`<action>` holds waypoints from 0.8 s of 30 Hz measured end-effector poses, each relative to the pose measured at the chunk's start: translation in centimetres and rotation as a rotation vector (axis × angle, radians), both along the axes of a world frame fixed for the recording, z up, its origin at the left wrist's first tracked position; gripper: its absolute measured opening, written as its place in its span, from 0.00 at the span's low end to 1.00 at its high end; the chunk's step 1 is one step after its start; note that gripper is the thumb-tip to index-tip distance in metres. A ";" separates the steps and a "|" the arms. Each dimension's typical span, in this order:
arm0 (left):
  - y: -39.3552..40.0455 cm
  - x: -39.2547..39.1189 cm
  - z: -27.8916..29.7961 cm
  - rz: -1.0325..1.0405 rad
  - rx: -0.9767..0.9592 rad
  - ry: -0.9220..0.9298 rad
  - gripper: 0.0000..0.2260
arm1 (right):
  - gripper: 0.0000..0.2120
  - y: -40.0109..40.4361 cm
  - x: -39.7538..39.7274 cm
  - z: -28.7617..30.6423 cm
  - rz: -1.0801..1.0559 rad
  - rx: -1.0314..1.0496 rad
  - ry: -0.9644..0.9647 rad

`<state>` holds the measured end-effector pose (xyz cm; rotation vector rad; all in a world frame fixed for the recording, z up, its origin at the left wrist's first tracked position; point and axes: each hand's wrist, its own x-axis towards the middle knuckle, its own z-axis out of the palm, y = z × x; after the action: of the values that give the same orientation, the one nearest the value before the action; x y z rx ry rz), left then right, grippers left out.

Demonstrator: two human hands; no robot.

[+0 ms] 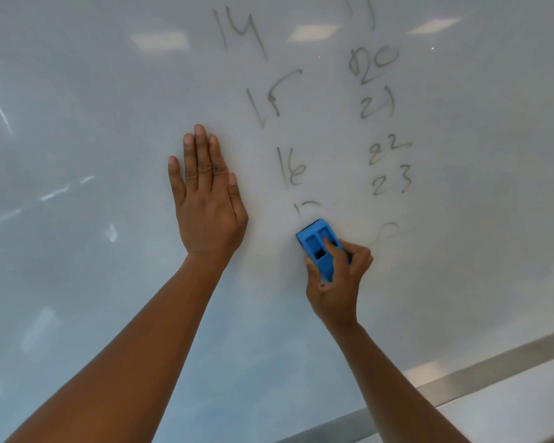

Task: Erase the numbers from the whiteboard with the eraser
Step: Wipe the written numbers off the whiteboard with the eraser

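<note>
A white whiteboard (109, 123) fills the view. Handwritten dark numbers run in two columns: 14 (240, 32), 15 (271, 97) and 16 (290, 169) on the left, 20 (373, 63), 21 (376, 103), 22 (387, 151) and 23 (390, 182) on the right. Only the faint top of another number (306, 207) shows just above the blue eraser (317, 243). My right hand (336, 282) grips the eraser and presses it on the board. A faint smudged stroke (386, 233) lies right of it. My left hand (207, 193) rests flat on the board, fingers together.
The board's metal bottom frame (493, 369) runs diagonally across the lower right corner. Ceiling lights reflect in the glossy surface. Part of one more number (365, 11) is cut off at the top edge.
</note>
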<state>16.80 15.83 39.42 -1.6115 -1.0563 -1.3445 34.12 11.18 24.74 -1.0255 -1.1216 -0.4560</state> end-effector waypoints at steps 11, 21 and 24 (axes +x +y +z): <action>-0.2 0.0 -0.1 0.004 -0.006 -0.009 0.24 | 0.17 -0.2 1.9 -3.3 -0.011 -0.003 0.057; -0.1 0.4 -0.5 0.011 -0.026 -0.032 0.24 | 0.19 1.0 -1.6 6.3 -0.030 0.103 0.089; -0.1 0.2 -0.5 0.008 -0.029 -0.031 0.24 | 0.21 0.3 -3.6 4.8 0.022 0.032 -0.177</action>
<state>17.02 15.78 38.91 -1.6109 -1.1043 -1.3587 30.47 11.43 29.53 -0.9573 -1.2779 -0.5540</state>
